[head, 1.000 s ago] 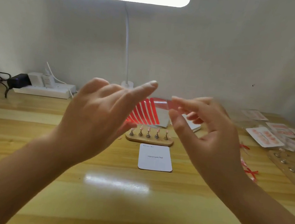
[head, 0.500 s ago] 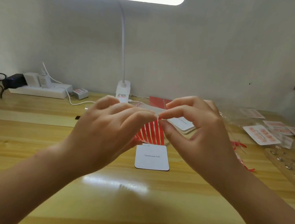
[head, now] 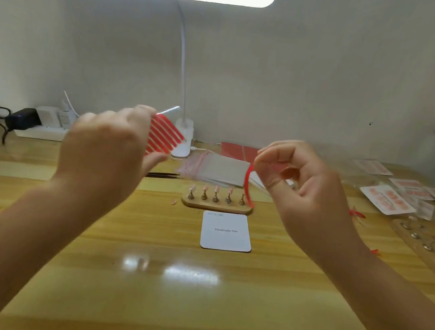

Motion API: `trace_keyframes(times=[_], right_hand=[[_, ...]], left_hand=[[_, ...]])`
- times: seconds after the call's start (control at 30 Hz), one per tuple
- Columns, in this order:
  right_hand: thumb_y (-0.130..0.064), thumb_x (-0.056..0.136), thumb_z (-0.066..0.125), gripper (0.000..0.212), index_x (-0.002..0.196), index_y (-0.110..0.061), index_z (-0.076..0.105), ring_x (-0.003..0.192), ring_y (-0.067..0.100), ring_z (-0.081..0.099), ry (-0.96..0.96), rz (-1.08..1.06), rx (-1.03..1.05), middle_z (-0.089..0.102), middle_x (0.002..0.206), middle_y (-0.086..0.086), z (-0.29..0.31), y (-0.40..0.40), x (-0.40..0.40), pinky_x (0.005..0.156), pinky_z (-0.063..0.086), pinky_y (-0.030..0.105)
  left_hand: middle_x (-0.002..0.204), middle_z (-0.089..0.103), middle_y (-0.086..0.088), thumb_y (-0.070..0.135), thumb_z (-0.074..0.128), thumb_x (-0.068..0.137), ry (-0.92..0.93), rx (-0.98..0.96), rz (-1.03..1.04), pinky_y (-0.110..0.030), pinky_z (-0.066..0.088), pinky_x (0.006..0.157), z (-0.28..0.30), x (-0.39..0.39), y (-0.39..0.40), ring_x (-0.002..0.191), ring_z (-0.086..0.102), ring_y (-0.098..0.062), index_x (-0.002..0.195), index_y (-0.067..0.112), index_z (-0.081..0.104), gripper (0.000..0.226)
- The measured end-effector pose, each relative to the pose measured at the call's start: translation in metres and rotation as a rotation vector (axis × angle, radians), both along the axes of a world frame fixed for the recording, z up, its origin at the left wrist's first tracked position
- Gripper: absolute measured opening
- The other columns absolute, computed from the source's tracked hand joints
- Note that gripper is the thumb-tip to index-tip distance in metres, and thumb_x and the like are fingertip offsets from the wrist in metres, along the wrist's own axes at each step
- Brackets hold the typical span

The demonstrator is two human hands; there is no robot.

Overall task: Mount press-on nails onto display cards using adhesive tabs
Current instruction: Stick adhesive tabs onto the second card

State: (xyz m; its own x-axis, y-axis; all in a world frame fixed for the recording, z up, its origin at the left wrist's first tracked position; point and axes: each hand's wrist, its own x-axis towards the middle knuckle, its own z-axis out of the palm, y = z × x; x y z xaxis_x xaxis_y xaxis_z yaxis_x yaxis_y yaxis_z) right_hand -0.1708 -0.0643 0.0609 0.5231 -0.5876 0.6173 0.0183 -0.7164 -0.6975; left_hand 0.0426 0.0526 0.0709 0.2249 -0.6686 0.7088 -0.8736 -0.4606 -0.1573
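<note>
My left hand (head: pixel 109 150) is raised at the left and holds a red-striped adhesive sheet (head: pixel 163 137) by its edge. At the right, my right hand (head: pixel 303 185) pinches one thin red adhesive strip (head: pixel 248 184) that hangs down from thumb and forefinger. Below them a white display card (head: pixel 226 231) printed "Handmade Nail" lies flat on the wooden desk (head: pixel 143 278). Just behind the card, a small wooden stand (head: pixel 216 205) carries several pink press-on nails on metal pegs.
Clear bags (head: pixel 218 169) and red sheets lie behind the stand, with black tweezers (head: pixel 163 175) to their left. Finished nail cards (head: pixel 386 199) and a wooden peg board (head: pixel 429 247) sit at the right. A desk lamp base (head: pixel 182 140) and power strip (head: pixel 44 126) stand along the wall.
My hands were together at the sheet; now they have parted. The right hand has drawn one red strip off to the right, while the left hand carried the sheet up and left.
</note>
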Motion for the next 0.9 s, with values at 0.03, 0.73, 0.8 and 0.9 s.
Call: trace_keyframes(times=[0.03, 0.73, 0.8, 0.9], right_hand=[[-0.026, 0.089, 0.066, 0.007, 0.086, -0.032, 0.065, 0.094, 0.01, 0.062, -0.019, 0.003, 0.1, 0.066, 0.095, -0.011, 0.0, -0.002, 0.0, 0.082, 0.05, 0.027], [-0.026, 0.094, 0.054, 0.024, 0.083, -0.024, 0.075, 0.089, 0.016, 0.057, 0.108, 0.25, 0.743, 0.07, 0.092, -0.001, -0.024, -0.011, 0.015, 0.079, 0.044, 0.034], [-0.028, 0.094, 0.054, 0.022, 0.088, -0.023, 0.075, 0.091, 0.016, 0.057, 0.132, 0.261, 0.74, 0.07, 0.094, -0.001, -0.026, -0.011, 0.015, 0.08, 0.045, 0.034], [-0.029, 0.092, 0.058, 0.02, 0.097, -0.022, 0.075, 0.092, 0.014, 0.058, 0.159, 0.27, 0.737, 0.07, 0.093, -0.003, -0.028, -0.011, 0.015, 0.08, 0.046, 0.033]], left_hand=[[0.081, 0.065, -0.015, 0.048, 0.072, 0.076, 0.061, 0.055, 0.082, -0.038, 0.045, 0.06, 0.0, 0.008, 0.0, 0.067, 0.061, -0.033, 0.109, 0.004, 0.053, 0.058], [0.091, 0.074, 0.005, 0.027, 0.069, 0.085, 1.296, -0.086, -0.57, -0.023, 0.052, 0.079, -0.043, -0.047, -0.024, 0.085, 0.067, -0.005, 0.086, 0.025, 0.072, 0.004], [0.075, 0.072, 0.006, 0.025, 0.071, 0.083, 1.4, -0.131, -0.56, -0.011, 0.047, 0.063, -0.045, -0.048, -0.025, 0.066, 0.063, 0.0, 0.08, 0.02, 0.071, 0.006], [0.062, 0.067, 0.01, 0.02, 0.071, 0.083, 1.438, -0.139, -0.537, -0.009, 0.04, 0.054, -0.046, -0.048, -0.026, 0.053, 0.052, 0.003, 0.071, 0.021, 0.068, 0.012]])
